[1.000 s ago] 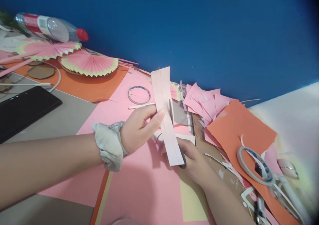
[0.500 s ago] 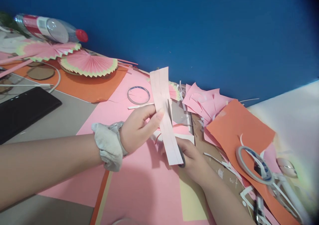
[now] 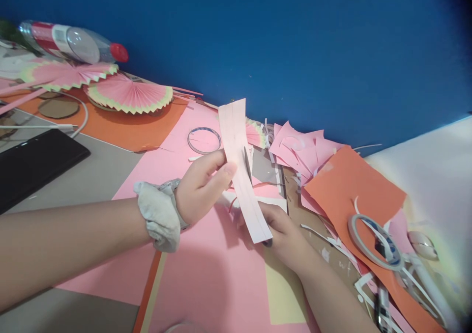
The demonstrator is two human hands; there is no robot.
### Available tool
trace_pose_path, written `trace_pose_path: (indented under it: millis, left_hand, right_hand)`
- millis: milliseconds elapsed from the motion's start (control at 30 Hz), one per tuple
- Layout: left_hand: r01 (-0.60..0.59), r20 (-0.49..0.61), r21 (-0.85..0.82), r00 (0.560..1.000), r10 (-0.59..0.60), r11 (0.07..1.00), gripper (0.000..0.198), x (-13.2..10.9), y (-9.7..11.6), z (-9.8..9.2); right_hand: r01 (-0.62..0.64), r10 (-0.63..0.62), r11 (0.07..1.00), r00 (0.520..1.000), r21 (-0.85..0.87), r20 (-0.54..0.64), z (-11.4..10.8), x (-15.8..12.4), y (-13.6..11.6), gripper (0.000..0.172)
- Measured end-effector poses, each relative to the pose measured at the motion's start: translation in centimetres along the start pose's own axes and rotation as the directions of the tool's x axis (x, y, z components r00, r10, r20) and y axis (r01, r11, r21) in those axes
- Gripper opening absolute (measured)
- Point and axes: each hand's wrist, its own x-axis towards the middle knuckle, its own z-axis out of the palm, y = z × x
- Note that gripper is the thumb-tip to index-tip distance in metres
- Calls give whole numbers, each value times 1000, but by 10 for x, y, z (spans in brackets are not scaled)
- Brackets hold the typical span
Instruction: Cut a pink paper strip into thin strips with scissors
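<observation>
Pink paper strip (image 3: 233, 131) pinched in the left hand (image 3: 201, 188), scissors (image 3: 247, 165) in the right hand (image 3: 283, 232)

With the strip as the middle of the clock, a large pink sheet (image 3: 195, 279) lies nearest, spreading at six and seven o'clock. Yellow paper (image 3: 285, 298) lies on it at five o'clock, and a narrow orange band (image 3: 147, 293) runs along at seven.

The left arm reaches in from eight o'clock, a pale cloth band (image 3: 160, 220) around its wrist. Its thumb presses on the near face of the strip and the fingers bend behind, so the paper is squeezed between them. The strip is held up above the sheet, tilted, its top end towards twelve o'clock and its bottom end towards five.

The right arm comes from five o'clock. That hand curls around the scissor handles, partly hidden by the strip's bottom end. One dark blade shows against the strip's right side; how far apart the blades stand, I cannot tell.

Further out, a roll of tape (image 3: 356, 235) rests at four o'clock, overlapping an orange sheet (image 3: 354, 176) at three. A black phone (image 3: 40, 168) lies at nine. Just beyond the left hand, at ten, is a thin ring (image 3: 188, 140); pink scraps (image 3: 313, 141) are heaped at two. Beyond the ring, also at ten, sit a folded paper fan (image 3: 132, 95) and a bottle (image 3: 84, 45) on its side. Farthest, at twelve, stands a blue wall (image 3: 258, 38).
</observation>
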Motion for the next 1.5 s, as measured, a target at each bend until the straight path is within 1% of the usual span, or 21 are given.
trace_pose_path:
  millis: [133,233,367,500,633,867,1000,1267,1500]
  left_hand:
    - [-10,-34,60,999,12,998,34,3,1,0]
    - [-30,-25,99,999,33,995,35,3,2,0]
    - [-45,1,128,999,45,991,32,1,1,-1]
    - [-38,41,142,999,32,989,30,0,0,-1]
    - [-44,87,136,996,32,990,31,1,1,0]
    - [-8,163,173,986,-20,985,33,1,1,0]
    - [14,172,185,984,-46,983,34,0,2,0]
    - [-2,177,202,984,-35,979,34,2,3,0]
    - [10,169,190,985,-43,982,35,0,2,1]
  right_hand:
    - [-20,20,1000,1000,-23,-4,0,0,-2,18]
    - [-30,30,1000,1000,-1,6,0,0,-4,17]
    - [22,-22,1000,1000,18,0,0,-1,-6,16]
    - [35,-36,998,999,43,17,1,0,-7,17]
    - [73,-73,997,997,9,4,0,0,-9,17]
    - [44,-44,999,999,-24,3,0,-1,-5,15]
    - [70,-71,996,997,-61,-5,0,-1,-3,18]
    - [122,-122,990,993,-66,9,-1,-1,-1,27]
    - [107,-107,993,994,-53,3,0,0,-2,36]
